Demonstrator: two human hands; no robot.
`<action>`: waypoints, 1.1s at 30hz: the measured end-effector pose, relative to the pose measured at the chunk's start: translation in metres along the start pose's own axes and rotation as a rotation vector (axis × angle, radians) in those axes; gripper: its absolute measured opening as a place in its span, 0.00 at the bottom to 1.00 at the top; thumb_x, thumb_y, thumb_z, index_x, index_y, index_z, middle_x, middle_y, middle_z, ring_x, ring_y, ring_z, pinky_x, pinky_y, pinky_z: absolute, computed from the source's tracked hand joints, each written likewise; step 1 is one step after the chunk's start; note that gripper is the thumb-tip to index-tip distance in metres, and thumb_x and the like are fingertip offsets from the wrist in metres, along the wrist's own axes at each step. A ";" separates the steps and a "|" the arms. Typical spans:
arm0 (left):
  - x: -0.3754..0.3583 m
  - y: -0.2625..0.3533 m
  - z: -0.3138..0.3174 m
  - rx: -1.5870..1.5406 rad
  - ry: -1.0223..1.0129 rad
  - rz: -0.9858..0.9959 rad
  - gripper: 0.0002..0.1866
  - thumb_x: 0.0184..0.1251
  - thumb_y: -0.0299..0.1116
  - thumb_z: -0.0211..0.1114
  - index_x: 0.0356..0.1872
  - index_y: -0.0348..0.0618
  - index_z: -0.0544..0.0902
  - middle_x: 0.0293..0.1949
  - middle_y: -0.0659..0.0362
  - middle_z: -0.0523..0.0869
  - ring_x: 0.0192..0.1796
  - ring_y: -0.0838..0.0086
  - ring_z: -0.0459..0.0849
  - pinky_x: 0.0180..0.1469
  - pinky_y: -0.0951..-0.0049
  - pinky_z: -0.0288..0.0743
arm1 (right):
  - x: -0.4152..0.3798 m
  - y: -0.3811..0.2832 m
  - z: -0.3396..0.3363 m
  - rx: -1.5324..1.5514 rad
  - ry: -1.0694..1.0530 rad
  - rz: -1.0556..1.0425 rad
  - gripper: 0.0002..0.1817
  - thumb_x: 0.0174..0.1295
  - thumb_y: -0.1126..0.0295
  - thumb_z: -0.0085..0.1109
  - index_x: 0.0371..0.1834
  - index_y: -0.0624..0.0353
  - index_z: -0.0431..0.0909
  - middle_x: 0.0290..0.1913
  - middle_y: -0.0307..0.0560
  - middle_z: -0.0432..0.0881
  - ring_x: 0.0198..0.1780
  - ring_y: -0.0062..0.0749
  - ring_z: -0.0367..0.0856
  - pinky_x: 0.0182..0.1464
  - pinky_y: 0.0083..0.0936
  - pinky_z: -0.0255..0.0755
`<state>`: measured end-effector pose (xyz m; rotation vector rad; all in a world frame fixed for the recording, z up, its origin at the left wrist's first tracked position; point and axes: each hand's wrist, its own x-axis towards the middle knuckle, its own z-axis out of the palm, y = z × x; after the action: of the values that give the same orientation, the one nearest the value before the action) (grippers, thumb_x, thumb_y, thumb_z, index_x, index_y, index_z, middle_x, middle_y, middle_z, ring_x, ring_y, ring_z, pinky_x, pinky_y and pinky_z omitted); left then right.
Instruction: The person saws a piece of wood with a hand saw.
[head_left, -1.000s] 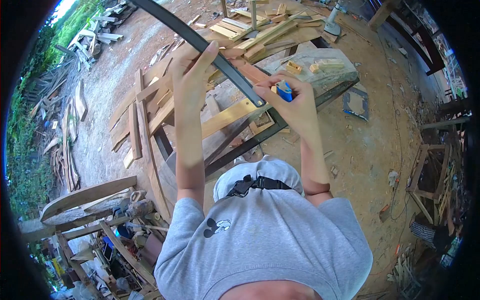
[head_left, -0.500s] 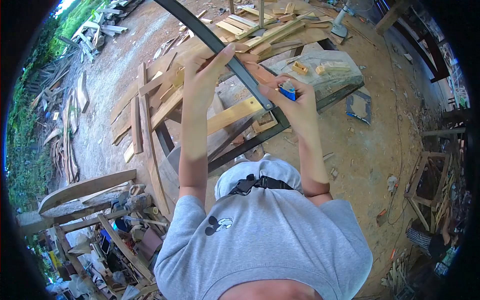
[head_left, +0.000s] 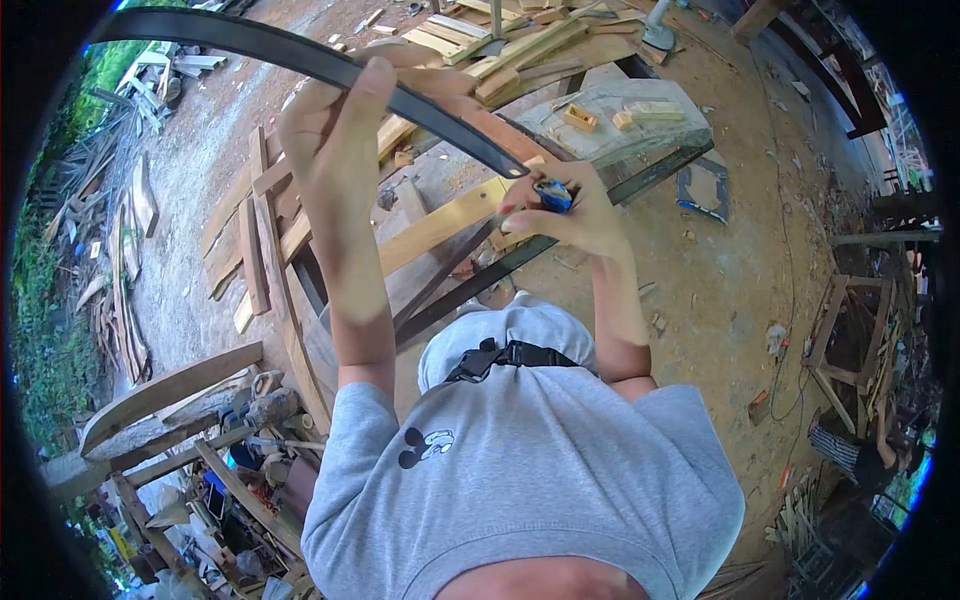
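Observation:
My left hand (head_left: 335, 125) grips a long dark metal bar (head_left: 250, 42), its thumb across the upper face. The bar runs from the upper left down to a tip beside my right hand (head_left: 568, 208). The fingers of my right hand are curled round a small blue object (head_left: 553, 195), close to the bar's tip; whether they touch the bar is unclear. Below the hands, a light wooden board (head_left: 440, 228) lies across a dark frame (head_left: 490, 280). A reddish plank (head_left: 505, 132) lies beyond the bar.
Small wooden blocks (head_left: 580, 118) lie on a worn bench top (head_left: 640, 150). Planks (head_left: 252, 255) are piled at the left, and a cluttered rack (head_left: 255, 500) stands at lower left. Another person (head_left: 870, 465) is at the far right.
The bar has swung flatter, its far end moving left and its near tip rising. My left hand has moved left and up. My right hand's fingers have shifted off the bar's tip.

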<state>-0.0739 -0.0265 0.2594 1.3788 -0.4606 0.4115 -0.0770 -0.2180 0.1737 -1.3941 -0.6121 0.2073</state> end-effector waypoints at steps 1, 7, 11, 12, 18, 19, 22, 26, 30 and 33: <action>-0.002 0.000 0.002 -0.007 -0.055 0.030 0.15 0.66 0.32 0.46 0.39 0.26 0.71 0.29 0.42 0.80 0.29 0.60 0.82 0.42 0.61 0.74 | -0.001 0.002 -0.001 -0.132 -0.049 -0.012 0.07 0.41 0.75 0.66 0.24 0.63 0.78 0.20 0.38 0.76 0.22 0.16 0.72 0.26 0.14 0.64; -0.007 -0.010 0.001 -0.017 -0.268 0.156 0.12 0.64 0.30 0.45 0.34 0.28 0.72 0.25 0.43 0.80 0.24 0.59 0.81 0.45 0.55 0.72 | 0.002 -0.002 0.004 -0.106 -0.154 -0.058 0.06 0.42 0.74 0.67 0.21 0.64 0.79 0.20 0.41 0.79 0.22 0.15 0.73 0.24 0.13 0.64; -0.011 -0.014 -0.002 0.042 -0.281 0.186 0.12 0.64 0.32 0.47 0.31 0.31 0.72 0.20 0.45 0.79 0.22 0.60 0.81 0.44 0.54 0.72 | 0.006 0.000 0.004 -0.015 -0.243 -0.065 0.06 0.44 0.75 0.65 0.22 0.65 0.78 0.21 0.42 0.80 0.23 0.17 0.75 0.27 0.14 0.67; -0.011 -0.013 -0.002 0.060 -0.290 0.206 0.12 0.64 0.32 0.47 0.30 0.32 0.72 0.19 0.45 0.79 0.22 0.61 0.81 0.44 0.54 0.72 | 0.007 0.001 0.004 -0.013 -0.248 -0.064 0.06 0.44 0.75 0.65 0.22 0.65 0.78 0.21 0.42 0.80 0.23 0.17 0.75 0.27 0.14 0.67; -0.008 -0.009 0.002 -0.051 -0.303 0.252 0.11 0.63 0.34 0.50 0.30 0.36 0.74 0.17 0.48 0.79 0.20 0.63 0.81 0.41 0.55 0.73 | 0.011 0.006 0.006 -0.075 -0.299 -0.072 0.07 0.42 0.74 0.66 0.22 0.65 0.79 0.22 0.43 0.80 0.24 0.17 0.75 0.27 0.15 0.67; -0.008 -0.011 0.000 -0.047 -0.302 0.250 0.11 0.63 0.34 0.50 0.30 0.36 0.74 0.17 0.48 0.79 0.20 0.63 0.81 0.41 0.55 0.73 | 0.012 0.004 0.006 -0.093 -0.311 -0.077 0.08 0.42 0.72 0.67 0.22 0.64 0.79 0.22 0.43 0.80 0.24 0.19 0.76 0.27 0.16 0.66; -0.004 -0.015 -0.007 -0.129 -0.420 0.314 0.10 0.62 0.34 0.51 0.31 0.38 0.75 0.16 0.49 0.80 0.20 0.62 0.81 0.41 0.56 0.73 | 0.015 -0.001 0.003 -0.157 -0.340 -0.091 0.09 0.41 0.70 0.67 0.21 0.63 0.79 0.21 0.44 0.79 0.24 0.22 0.76 0.28 0.18 0.66; 0.001 -0.013 -0.010 -0.127 -0.513 0.348 0.08 0.62 0.33 0.52 0.34 0.40 0.77 0.17 0.51 0.81 0.21 0.62 0.82 0.41 0.57 0.73 | 0.015 0.000 0.003 -0.153 -0.315 -0.041 0.10 0.41 0.67 0.67 0.21 0.62 0.79 0.21 0.45 0.78 0.24 0.25 0.75 0.28 0.21 0.66; 0.001 -0.014 -0.012 -0.176 -0.541 0.365 0.07 0.62 0.31 0.51 0.35 0.41 0.76 0.18 0.52 0.81 0.21 0.63 0.82 0.42 0.58 0.72 | 0.018 -0.011 0.000 -0.303 -0.339 -0.092 0.11 0.42 0.66 0.67 0.22 0.63 0.79 0.20 0.45 0.77 0.23 0.26 0.73 0.27 0.21 0.65; -0.001 -0.014 -0.013 -0.217 -0.569 0.361 0.07 0.62 0.31 0.51 0.35 0.43 0.76 0.19 0.53 0.82 0.22 0.64 0.82 0.44 0.59 0.71 | 0.013 -0.008 0.000 -0.302 -0.324 -0.055 0.13 0.41 0.65 0.68 0.22 0.63 0.78 0.19 0.45 0.76 0.22 0.26 0.72 0.27 0.22 0.65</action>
<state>-0.0664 -0.0158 0.2456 1.1876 -1.1983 0.2433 -0.0681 -0.2129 0.1846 -1.6460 -0.9805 0.3095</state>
